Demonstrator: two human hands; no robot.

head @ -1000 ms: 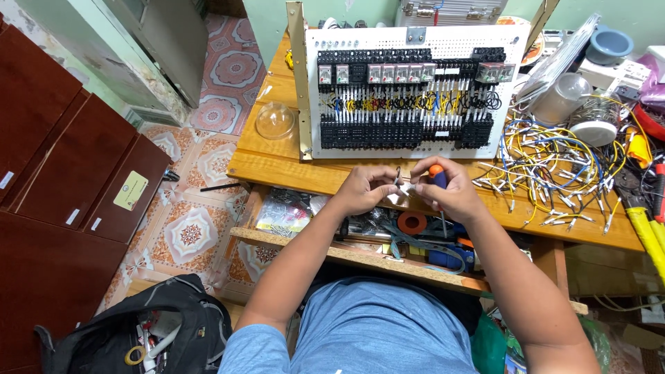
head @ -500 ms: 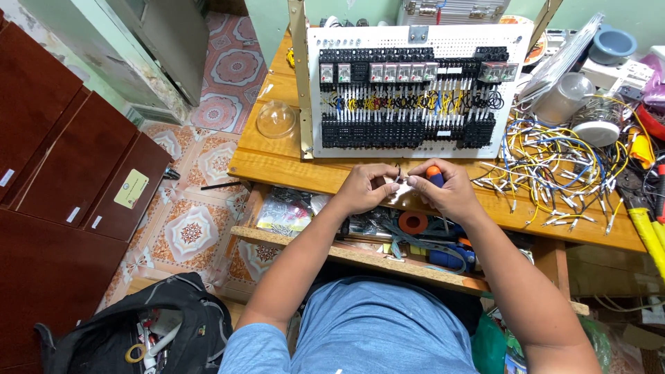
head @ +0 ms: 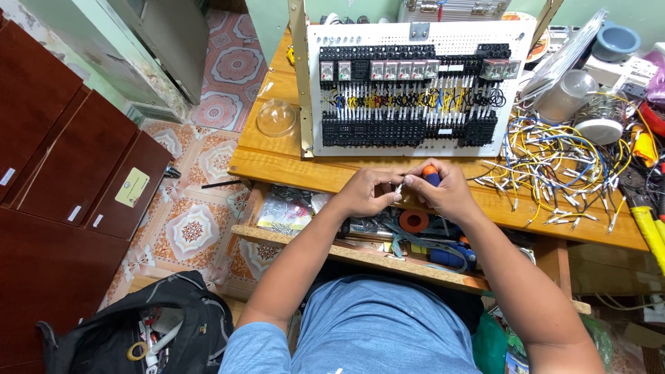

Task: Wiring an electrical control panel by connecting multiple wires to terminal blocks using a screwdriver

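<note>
Blue shirt [head: 367, 325] nearest the camera, both bare forearms reaching forward from it. Black bag [head: 149, 329] open on the tiled floor, low at the left. Beyond the lap, a lower shelf [head: 305, 244] crowded with tools and a roll of red tape [head: 414, 221]. Above that, at the front edge of the wooden worktop [head: 277, 163], both hands meeting. Left hand [head: 367, 192] with fingers pinched on a small pale wire end [head: 398, 188], held just off the wood. Right hand [head: 443, 190] clenched around a screwdriver with an orange-and-blue handle [head: 430, 173], handle top poking out above the knuckles, tip hidden between the hands. Right of the hands, a loose tangle of yellow, blue and white wires [head: 561, 166] spread across the worktop. Farther back, standing upright, a white perforated panel [head: 415, 86] carrying rows of black relays and terminal blocks, wired in many colours. Left of the panel, a clear plastic dome [head: 276, 118]. Far right corner: a clear plastic jar [head: 564, 97] lying on its side, a grey bowl [head: 615, 41].
</note>
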